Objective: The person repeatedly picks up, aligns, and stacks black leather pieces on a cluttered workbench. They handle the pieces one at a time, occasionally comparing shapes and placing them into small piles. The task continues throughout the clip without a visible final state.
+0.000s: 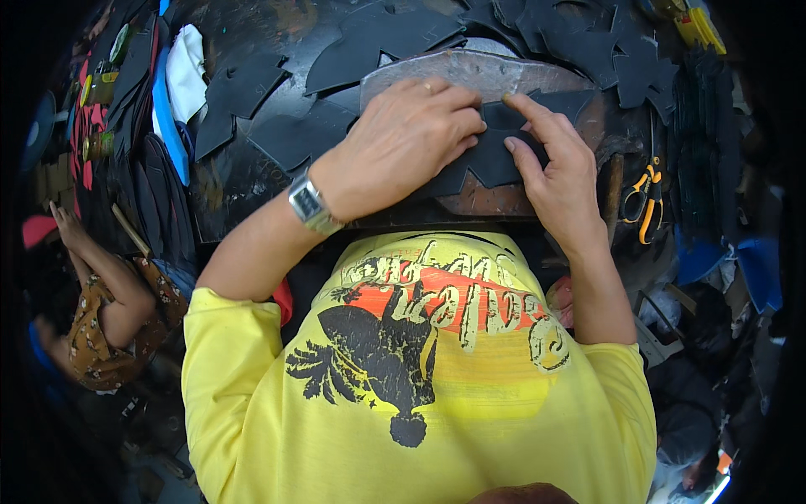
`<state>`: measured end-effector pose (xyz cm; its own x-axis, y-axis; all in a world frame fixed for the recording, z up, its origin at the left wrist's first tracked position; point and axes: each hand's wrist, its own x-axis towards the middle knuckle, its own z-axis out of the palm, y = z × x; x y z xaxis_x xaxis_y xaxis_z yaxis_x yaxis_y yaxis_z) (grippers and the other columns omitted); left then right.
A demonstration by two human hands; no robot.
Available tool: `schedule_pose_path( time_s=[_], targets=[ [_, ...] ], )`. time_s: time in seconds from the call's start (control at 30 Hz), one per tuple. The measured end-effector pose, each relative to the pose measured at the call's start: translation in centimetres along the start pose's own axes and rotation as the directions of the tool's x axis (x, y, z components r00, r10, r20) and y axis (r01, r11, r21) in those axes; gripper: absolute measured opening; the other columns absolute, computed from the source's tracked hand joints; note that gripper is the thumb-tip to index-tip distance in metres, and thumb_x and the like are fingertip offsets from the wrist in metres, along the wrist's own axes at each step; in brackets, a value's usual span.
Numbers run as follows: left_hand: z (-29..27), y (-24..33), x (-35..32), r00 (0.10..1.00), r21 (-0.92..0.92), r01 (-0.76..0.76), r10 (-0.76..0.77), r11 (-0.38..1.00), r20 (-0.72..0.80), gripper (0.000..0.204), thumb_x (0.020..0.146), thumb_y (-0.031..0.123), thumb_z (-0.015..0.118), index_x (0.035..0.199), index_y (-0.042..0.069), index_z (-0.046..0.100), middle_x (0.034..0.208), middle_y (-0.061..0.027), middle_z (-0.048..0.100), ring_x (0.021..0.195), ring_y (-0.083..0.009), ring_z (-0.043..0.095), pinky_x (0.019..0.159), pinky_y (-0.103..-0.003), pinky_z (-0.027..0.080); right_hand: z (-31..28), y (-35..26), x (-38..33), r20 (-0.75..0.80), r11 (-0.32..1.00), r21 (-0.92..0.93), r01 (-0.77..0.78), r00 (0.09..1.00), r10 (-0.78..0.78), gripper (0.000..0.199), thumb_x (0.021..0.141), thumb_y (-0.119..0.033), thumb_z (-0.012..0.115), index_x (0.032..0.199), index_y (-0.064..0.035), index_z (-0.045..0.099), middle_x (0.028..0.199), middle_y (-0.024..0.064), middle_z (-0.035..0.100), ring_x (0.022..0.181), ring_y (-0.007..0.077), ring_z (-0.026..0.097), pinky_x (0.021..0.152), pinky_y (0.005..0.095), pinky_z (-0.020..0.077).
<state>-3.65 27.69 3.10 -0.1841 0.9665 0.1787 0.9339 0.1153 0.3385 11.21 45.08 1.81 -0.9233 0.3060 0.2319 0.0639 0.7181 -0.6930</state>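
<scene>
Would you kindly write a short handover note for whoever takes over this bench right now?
Left hand: flat, pressing a black cut piece onto the worn board.
Right hand: fingertips on the same piece's right edge.
More black cut pieces lie spread over the table behind and to the left; orange-handled pliers hang at the right.
Done: piece laid on the board.
Left: cannot tell from this view.

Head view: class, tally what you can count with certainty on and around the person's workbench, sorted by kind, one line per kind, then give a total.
Hands pressing the black cut piece: 2 (left hand, right hand)
Wristwatch: 1
Ring: 1
Orange-handled pliers: 1
Grey work slab: 1
Total: 6
The loose black pieces overlap too much to count.
</scene>
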Motion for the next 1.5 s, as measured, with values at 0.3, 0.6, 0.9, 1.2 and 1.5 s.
schedule_pose_path(
  time_s=[0.3, 0.6, 0.9, 1.2, 1.5],
  targets=[
    [-0.5, -2.4, 3.8, 0.971, -0.633, 0.21, -0.085, 0.745, 0.222, 0.062, 0.086, 0.01, 0.081, 0.144, 0.015, 0.057, 0.132, -0.0109, 0.069, 0.118, -0.0234, 0.068, 0.095, -0.036, 0.055, -2.4, -0.8, -0.7, 0.046, 0.994, -0.011, 0.11, 0.993, -0.109, 0.064, 0.084, 0.0, 0.074, 0.144, -0.0153, 0.059, 0.097, 0.0144, 0.065, 0.093, 0.0331, 0.063, 0.084, 0.0408, 0.0514],
    [-0.7, -1.1, 1.5, 0.988, -0.741, 0.117, -0.002, 0.661, 0.155, 0.052, 0.091, 0.006, 0.071, 0.142, 0.013, 0.063, 0.124, -0.015, 0.074, 0.1, -0.0195, 0.072, 0.091, -0.034, 0.055, -1.2, -2.2, -2.9, -0.158, 0.98, 0.195, 0.044, 0.987, -0.013, 0.058, 0.08, 0.004, 0.078, 0.136, -0.0041, 0.063, 0.115, 0.0127, 0.072, 0.075, 0.0231, 0.063, 0.071, 0.0337, 0.0536],
    [-0.7, 0.3, 0.0, 0.988, -0.862, 0.153, -0.082, 0.484, 0.13, 0.054, 0.092, -0.001, 0.066, 0.145, 0.007, 0.058, 0.141, -0.0149, 0.065, 0.127, -0.0204, 0.062, 0.109, -0.033, 0.047, 0.1, -2.0, -3.9, -0.257, 0.963, 0.24, 0.119, 0.965, -0.055, 0.053, 0.085, 0.005, 0.077, 0.135, 0.0021, 0.061, 0.115, 0.014, 0.073, 0.073, 0.0143, 0.065, 0.069, 0.0251, 0.053],
    [-1.0, 0.2, -0.1, 0.995, -0.826, 0.103, -0.048, 0.554, 0.092, 0.051, 0.089, 0.0, 0.068, 0.14, 0.007, 0.063, 0.134, -0.013, 0.069, 0.122, -0.019, 0.065, 0.105, -0.032, 0.049, -0.4, -2.9, -3.2, -0.028, 0.916, 0.384, -0.121, 0.989, 0.142, 0.066, 0.091, 0.008, 0.071, 0.15, 0.0008, 0.046, 0.092, 0.0016, 0.063, 0.084, 0.0055, 0.06, 0.078, 0.0191, 0.0483],
    [-0.7, 0.6, 0.9, 0.995, -0.867, 0.09, -0.087, 0.491, 0.054, 0.054, 0.091, -0.001, 0.066, 0.143, 0.008, 0.06, 0.134, -0.0111, 0.069, 0.113, -0.0117, 0.064, 0.099, -0.03, 0.052, -0.4, -3.8, -4.1, -0.098, 0.815, 0.542, -0.204, 0.948, 0.303, 0.074, 0.09, 0.008, 0.072, 0.155, -0.0015, 0.037, 0.093, 0.0027, 0.066, 0.08, 0.0057, 0.061, 0.075, 0.018, 0.0496]
  ],
)
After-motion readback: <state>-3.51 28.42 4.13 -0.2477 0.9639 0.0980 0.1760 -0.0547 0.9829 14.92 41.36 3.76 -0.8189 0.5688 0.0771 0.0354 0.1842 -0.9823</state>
